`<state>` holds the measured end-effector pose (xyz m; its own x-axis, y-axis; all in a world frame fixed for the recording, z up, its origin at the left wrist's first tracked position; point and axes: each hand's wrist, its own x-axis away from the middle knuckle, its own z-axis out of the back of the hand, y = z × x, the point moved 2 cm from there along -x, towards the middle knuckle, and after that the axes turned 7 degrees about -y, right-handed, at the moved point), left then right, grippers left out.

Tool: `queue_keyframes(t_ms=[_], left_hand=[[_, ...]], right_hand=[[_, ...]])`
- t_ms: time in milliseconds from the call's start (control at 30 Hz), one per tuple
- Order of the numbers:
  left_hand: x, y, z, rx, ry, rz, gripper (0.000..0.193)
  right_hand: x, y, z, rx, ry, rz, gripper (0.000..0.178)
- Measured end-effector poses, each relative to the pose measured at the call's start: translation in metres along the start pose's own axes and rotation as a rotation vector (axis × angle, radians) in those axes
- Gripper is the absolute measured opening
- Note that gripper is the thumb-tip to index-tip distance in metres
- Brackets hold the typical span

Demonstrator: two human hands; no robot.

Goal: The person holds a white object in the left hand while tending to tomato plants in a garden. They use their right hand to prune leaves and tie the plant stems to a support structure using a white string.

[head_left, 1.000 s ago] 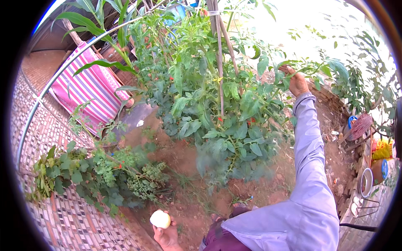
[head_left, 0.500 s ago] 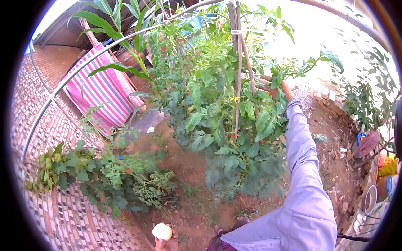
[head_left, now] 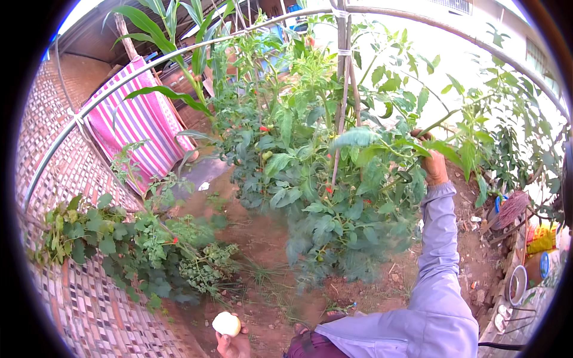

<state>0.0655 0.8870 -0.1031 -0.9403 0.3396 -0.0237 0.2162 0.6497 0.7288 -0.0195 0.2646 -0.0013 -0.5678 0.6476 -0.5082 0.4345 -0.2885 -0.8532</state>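
My left hand [head_left: 234,344], low in the picture, has its fingers wrapped round a pale, round, ball-like thing [head_left: 227,323], white on top and yellowish at one side; its kind is unclear. Stretched far out to the right, my right hand [head_left: 435,164] grips a tomato stem [head_left: 440,125], with leaves covering part of the fingers. That shoot leans out from the tall, bushy tomato plants [head_left: 310,161], where several red and green fruits show. Thin wooden stakes [head_left: 342,89] stand among them, bound with pale ties.
A curved pole [head_left: 203,44] arches over the plants. Low vines [head_left: 113,238] spread beside the brick paving [head_left: 101,304]. A pink striped cloth [head_left: 137,119] hangs behind at left. Along the right edge are a brown bucket [head_left: 536,268], a yellow bag [head_left: 540,238] and loose bricks. Bare soil [head_left: 256,244] lies between the plants.
My right hand has shifted to the right and a little down, drawing the leafy shoot outward from the stakes. The left hand still holds the pale ball-like thing, nearly in place.
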Motion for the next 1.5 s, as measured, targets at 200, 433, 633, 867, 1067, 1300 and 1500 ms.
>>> queue_keyframes(t_ms=[200, 433, 633, 867, 1067, 1300, 1500], left_hand=[[-0.007, -0.002, 0.001, 0.027, -0.051, 0.033, 0.07], [-0.016, 0.0, 0.002, 0.076, -0.151, 0.064, 0.071], [-0.015, 0.002, 0.01, 0.104, -0.171, 0.162, 0.072], [-0.038, -0.001, 0.005, 0.031, -0.289, 0.341, 0.072], [-0.066, -0.031, -0.062, 0.003, -0.506, 0.4, 0.075], [-0.093, -0.073, -0.19, -0.175, -0.9, 0.456, 0.078], [-0.113, -0.095, -0.265, -0.225, -1.003, 0.411, 0.083]], right_hand=[[0.079, 0.042, 0.038, -0.279, 0.476, 0.0, 0.036], [0.055, -0.014, -0.013, 0.497, 0.212, 0.096, 0.03], [0.028, 0.011, -0.012, 1.403, 0.195, 0.537, 0.039], [-0.011, -0.057, -0.106, 0.754, 0.214, -0.119, 0.044], [-0.034, -0.032, -0.083, 0.504, -0.178, -0.155, 0.065], [-0.034, -0.057, -0.064, 0.276, -0.432, -0.245, 0.061], [-0.041, -0.057, -0.081, 0.409, -0.284, -0.186, 0.051]])
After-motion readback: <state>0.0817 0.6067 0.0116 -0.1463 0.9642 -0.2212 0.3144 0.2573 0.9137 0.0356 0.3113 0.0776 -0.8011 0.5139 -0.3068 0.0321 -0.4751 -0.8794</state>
